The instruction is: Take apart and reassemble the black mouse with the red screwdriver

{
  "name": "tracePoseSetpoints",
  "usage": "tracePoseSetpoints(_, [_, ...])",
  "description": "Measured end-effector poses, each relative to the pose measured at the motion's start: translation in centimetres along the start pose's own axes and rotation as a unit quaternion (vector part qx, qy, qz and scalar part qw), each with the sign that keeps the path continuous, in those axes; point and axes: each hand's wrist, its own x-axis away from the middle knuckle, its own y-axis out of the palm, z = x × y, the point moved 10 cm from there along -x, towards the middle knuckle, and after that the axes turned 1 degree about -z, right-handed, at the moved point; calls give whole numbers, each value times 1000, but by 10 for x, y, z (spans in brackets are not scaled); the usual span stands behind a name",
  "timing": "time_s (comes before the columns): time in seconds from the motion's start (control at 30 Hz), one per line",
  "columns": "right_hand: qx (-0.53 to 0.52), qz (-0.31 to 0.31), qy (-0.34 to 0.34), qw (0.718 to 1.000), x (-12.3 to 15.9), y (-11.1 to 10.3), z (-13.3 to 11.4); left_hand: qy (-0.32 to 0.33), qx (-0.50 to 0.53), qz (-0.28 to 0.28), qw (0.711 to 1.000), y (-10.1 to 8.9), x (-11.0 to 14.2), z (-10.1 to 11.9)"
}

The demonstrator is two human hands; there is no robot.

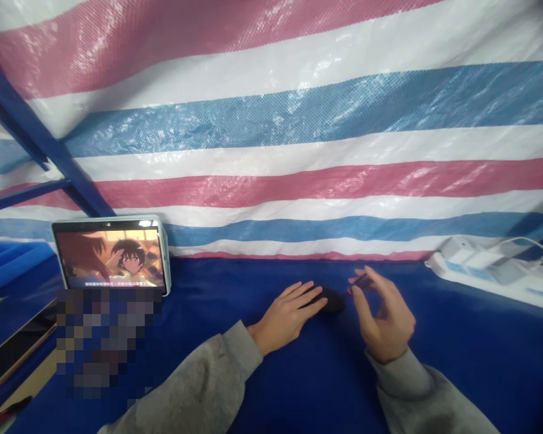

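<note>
My left hand (pixel 294 313) lies palm down with its fingers stretched out over the near left side of a black, rounded object (pixel 333 301) that looks like a computer mouse. Part of that object is hidden under the fingers. Just to its right, my right hand (pixel 384 313) is raised a little, with the thumb and fingertips pinched around a small dark piece (pixel 361 281). A bit of red or pink shows at its lower end; its kind is too small and blurred to make out.
A tablet (pixel 113 256) playing a cartoon stands at the left. Near it are a phone (pixel 20 343) and a blue tray (pixel 18 262). A white power strip (pixel 489 277) with plugs sits at the right. A striped sheet (pixel 298 120) hangs behind the blue tabletop (pixel 317 386).
</note>
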Motion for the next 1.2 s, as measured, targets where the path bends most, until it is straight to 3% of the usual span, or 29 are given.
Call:
tracePoseSetpoints(0.23, [65,37,20,997,-1,-9,11,0,4,1,1000,1,1,-1])
tracePoseSetpoints(0.37, [41,44,111,992,0,-17,35,-14,20,7,1000,0,0,-2])
tracePoseSetpoints(0.43, [40,-19,170,984,4,-6,50,-39,34,14,999,-2,1,-7])
tracePoseSetpoints(0.57, [60,-237,243,939,30,37,73,-77,53,20,995,-2,3,-14])
tracePoseSetpoints(0.63, [93,-286,239,923,41,49,79,-77,53,22,995,-2,4,-14])
tracePoseSetpoints(0.83, [245,-238,146,928,42,45,83,-86,52,34,994,-5,4,-15])
tracePoseSetpoints(1.1, [243,-307,182,902,53,54,84,-151,183,87,968,-18,7,-30])
tracePoseSetpoints(1.2, [214,-291,174,916,45,52,70,-169,232,115,951,-21,9,-40])
